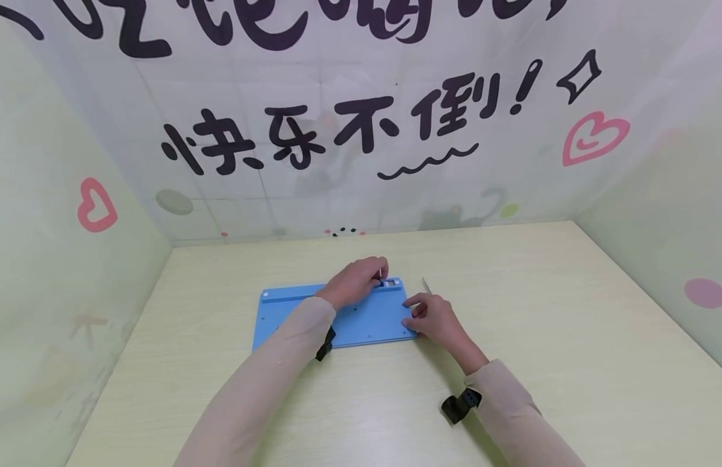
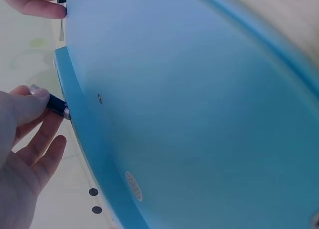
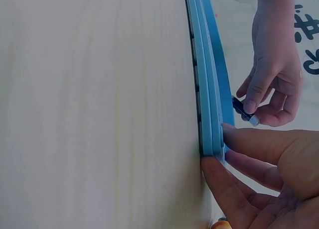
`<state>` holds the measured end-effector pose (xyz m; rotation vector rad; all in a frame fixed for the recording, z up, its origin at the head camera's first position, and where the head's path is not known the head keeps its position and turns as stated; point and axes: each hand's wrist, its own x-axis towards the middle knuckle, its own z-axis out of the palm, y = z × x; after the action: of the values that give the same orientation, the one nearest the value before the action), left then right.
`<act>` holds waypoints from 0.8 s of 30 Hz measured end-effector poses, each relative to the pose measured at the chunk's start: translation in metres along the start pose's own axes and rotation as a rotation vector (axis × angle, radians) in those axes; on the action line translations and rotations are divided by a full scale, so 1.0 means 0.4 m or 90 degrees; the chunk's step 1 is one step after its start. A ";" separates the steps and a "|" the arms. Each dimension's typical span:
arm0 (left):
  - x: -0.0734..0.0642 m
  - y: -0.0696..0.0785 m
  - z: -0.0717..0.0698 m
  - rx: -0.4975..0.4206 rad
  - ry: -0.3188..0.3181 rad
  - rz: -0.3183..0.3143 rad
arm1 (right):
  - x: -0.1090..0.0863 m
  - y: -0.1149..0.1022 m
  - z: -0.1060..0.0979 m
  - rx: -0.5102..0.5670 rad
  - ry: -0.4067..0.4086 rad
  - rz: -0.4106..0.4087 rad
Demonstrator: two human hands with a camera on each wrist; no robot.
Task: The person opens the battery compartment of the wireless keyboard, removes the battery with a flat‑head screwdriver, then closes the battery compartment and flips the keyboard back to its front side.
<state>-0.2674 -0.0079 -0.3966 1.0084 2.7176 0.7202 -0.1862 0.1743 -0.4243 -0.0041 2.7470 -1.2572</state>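
Right wrist view: left hand (image 3: 276, 74) pinches a dark battery (image 3: 239, 106) while right hand (image 3: 294, 164) pinches the blue keyboard (image 3: 208, 84).

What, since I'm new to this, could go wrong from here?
The small dark cylinder is only pinched by the left hand, so it could slip. The thin metal rod shows just beyond the right hand, which might knock it. The blue device could shift if that hand's hold on its corner loosens.

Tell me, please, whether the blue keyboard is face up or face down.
Face down: the blue keyboard shows small holes and an oval label on its upward side, with no keys visible there.
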 end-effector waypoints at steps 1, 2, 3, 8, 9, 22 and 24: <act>0.000 -0.002 0.000 -0.001 0.001 0.000 | 0.000 0.000 0.000 0.001 -0.001 0.001; 0.001 -0.004 -0.001 -0.001 0.003 0.002 | 0.001 0.000 0.000 0.002 -0.002 0.003; 0.001 -0.006 -0.001 -0.001 0.005 0.002 | 0.001 -0.001 0.000 0.003 -0.002 0.004; -0.002 -0.013 -0.008 -0.003 0.007 -0.005 | 0.001 -0.003 0.000 0.010 -0.005 0.013; -0.004 -0.012 -0.011 -0.005 0.005 -0.010 | 0.001 -0.003 0.000 0.009 -0.006 0.014; -0.025 -0.038 -0.045 0.030 -0.007 -0.036 | 0.000 0.000 0.000 0.020 -0.001 0.019; -0.028 -0.047 -0.047 0.033 -0.004 -0.036 | 0.001 0.001 0.001 0.022 0.000 0.021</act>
<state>-0.2756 -0.0349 -0.3896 0.9376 2.7600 0.6389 -0.1865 0.1742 -0.4252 0.0438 2.7133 -1.2949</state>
